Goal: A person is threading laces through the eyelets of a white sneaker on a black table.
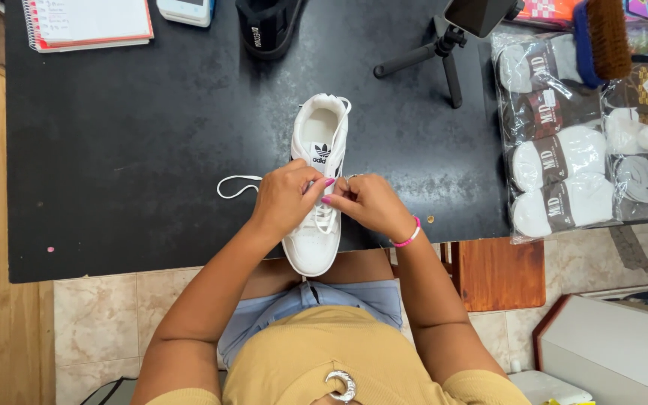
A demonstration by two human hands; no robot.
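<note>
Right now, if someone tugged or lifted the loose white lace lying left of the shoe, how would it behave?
The lace lies in a slack loop, so probably floppy and very light. Its other end runs under the left hand at the shoe, so a pull would likely drag through the eyelets rather than shift the shoe.

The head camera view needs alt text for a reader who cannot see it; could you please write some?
Seen from above, a person's left hand and right hand work the white lace of a white sneaker on a black table. Bagged socks lie at the right, a small tripod stands behind, and a notebook sits at top left.
</note>
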